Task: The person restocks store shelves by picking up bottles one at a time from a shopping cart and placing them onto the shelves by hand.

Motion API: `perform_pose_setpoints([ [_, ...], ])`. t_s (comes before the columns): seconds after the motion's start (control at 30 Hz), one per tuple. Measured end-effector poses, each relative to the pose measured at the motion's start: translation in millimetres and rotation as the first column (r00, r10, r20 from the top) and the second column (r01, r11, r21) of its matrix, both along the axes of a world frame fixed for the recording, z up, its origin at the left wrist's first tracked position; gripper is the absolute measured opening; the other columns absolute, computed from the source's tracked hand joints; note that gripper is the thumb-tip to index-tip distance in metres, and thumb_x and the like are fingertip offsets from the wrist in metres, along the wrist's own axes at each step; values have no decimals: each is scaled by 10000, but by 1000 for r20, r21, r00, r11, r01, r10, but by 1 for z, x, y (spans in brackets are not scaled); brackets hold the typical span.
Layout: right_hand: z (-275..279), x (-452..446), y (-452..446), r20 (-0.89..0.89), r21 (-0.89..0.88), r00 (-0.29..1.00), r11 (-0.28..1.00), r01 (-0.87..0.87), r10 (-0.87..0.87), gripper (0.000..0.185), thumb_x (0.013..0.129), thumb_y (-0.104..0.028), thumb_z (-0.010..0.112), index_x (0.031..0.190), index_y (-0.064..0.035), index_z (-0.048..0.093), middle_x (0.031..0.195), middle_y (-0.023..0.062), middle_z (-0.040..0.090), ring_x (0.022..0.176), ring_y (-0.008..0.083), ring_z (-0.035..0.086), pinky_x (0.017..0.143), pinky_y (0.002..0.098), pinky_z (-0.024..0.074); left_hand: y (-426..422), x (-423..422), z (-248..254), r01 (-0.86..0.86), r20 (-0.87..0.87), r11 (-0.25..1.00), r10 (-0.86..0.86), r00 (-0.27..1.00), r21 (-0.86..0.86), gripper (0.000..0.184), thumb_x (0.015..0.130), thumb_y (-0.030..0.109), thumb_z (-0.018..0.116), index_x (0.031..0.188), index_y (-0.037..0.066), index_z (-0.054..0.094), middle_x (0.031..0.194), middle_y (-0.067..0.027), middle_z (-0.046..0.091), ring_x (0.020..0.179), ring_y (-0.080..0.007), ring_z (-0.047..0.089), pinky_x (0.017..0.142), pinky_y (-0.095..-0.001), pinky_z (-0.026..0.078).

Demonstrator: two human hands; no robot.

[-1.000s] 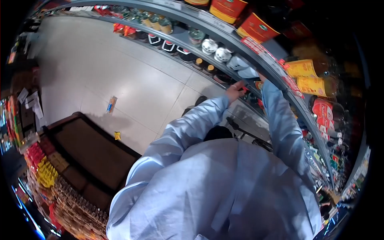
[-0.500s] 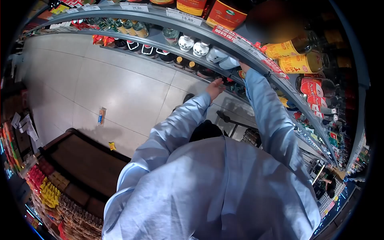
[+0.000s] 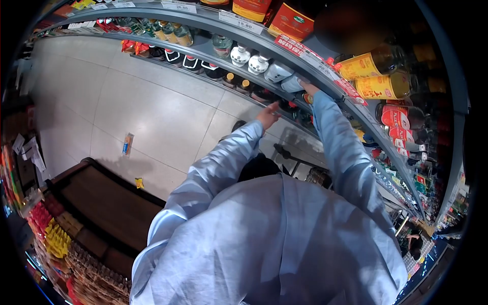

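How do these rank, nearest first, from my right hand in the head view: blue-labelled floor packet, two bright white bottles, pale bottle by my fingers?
1. Pale bottle: right beside your right hand.
2. Two bright white bottles: farther left.
3. Blue-labelled packet: floor, far left.

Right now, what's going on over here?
A person in a light blue shirt is at a store shelf. Their right hand is at a pale bottle, though how firmly it grips can't be made out. The bottle is in line with two white bottles. Their left hand is out in front, lower down, with nothing visible in it.
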State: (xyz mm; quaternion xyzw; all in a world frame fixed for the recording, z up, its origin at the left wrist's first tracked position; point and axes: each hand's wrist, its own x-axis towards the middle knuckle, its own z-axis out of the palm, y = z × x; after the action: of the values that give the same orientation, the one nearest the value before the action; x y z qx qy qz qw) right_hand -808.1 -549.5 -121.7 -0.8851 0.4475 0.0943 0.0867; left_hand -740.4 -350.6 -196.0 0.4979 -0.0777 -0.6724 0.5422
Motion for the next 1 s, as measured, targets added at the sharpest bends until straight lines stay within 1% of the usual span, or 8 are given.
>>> perform_pose_setpoints([
  [0.03, -3, 4, -2, -14, -53, 1000, 999, -12, 11, 712, 766, -554, 503, 1311, -126, 340, 1380, 137, 277, 1286, 325, 212, 1057, 407, 154, -1, -1, -1, -4, 3, 1000, 4, 1000, 4, 747, 669, -181, 351, 1363, 71, 239, 1375, -116, 301, 1162, -246, 450, 824, -243, 409],
  [0.17, 26, 19, 2, 31, -69, 991, 988, 135, -133, 676, 779, -564, 457, 1284, -123, 369, 1358, 148, 305, 1271, 324, 240, 1050, 413, 169, -1, -2, 4, 12, 22, 1000, -13, 1000, 24, 746, 676, -178, 357, 1364, 86, 246, 1381, -107, 298, 1166, -249, 449, 812, -247, 407],
  [0.43, 23, 7, 2, -116, -280, 993, 960, -20, -13, 631, 799, -560, 411, 1263, -132, 396, 1309, 132, 383, 1235, 305, 316, 1035, 414, 207, -7, -5, -4, 30, 11, 999, -30, 999, 44, 740, 697, -167, 356, 1373, 104, 226, 1384, -106, 295, 1169, -241, 450, 842, -269, 386],
  [0.53, -12, -7, -14, -114, -340, 992, 936, -89, 53, 586, 807, -436, 477, 1295, -137, 352, 1309, 157, 384, 1217, 288, 351, 1029, 360, 236, -11, -6, -5, 40, -3, 999, -39, 999, 33, 738, 699, -169, 354, 1372, 109, 231, 1384, -102, 297, 1162, -240, 457, 826, -263, 390],
  [0.63, -91, -35, -59, -19, -541, 944, 791, -286, 329, 590, 814, -312, 543, 1328, -142, 307, 1309, 182, 385, 1198, 271, 386, 1022, 307, 265, -14, -8, -4, 59, 7, 998, -59, 998, 22, 736, 699, -169, 358, 1368, 118, 248, 1383, -101, 299, 1153, -241, 466, 797, -259, 400],
  [0.77, -9, -5, -15, 84, -68, 996, 997, -20, 26, 590, 807, -481, 450, 1282, -138, 374, 1317, 139, 380, 1223, 290, 339, 1028, 375, 232, -15, -12, -4, 60, 25, 998, -61, 998, 36, 737, 698, -171, 368, 1361, 139, 273, 1376, -98, 311, 1142, -238, 473, 761, -256, 409],
  [0.93, -8, 2, -17, 253, 24, 962, 995, 101, -104, 619, 809, -565, 401, 1257, -139, 417, 1328, 118, 373, 1239, 295, 313, 1027, 405, 220, -12, -14, -11, 71, 89, 996, -76, 993, 56, 684, 742, -125, 407, 1355, 151, 283, 1369, -87, 326, 1125, -219, 481, 776, -262, 399],
  [1.0, -2, 5, -14, 147, -33, 984, 993, 110, -104, 613, 808, -564, 402, 1250, -140, 425, 1321, 119, 382, 1235, 298, 319, 1026, 406, 224, -10, -14, -13, 53, 80, 997, -57, 995, 53, 658, 762, -94, 435, 1353, 152, 286, 1362, -79, 340, 1111, -201, 488, 781, -262, 393],
])
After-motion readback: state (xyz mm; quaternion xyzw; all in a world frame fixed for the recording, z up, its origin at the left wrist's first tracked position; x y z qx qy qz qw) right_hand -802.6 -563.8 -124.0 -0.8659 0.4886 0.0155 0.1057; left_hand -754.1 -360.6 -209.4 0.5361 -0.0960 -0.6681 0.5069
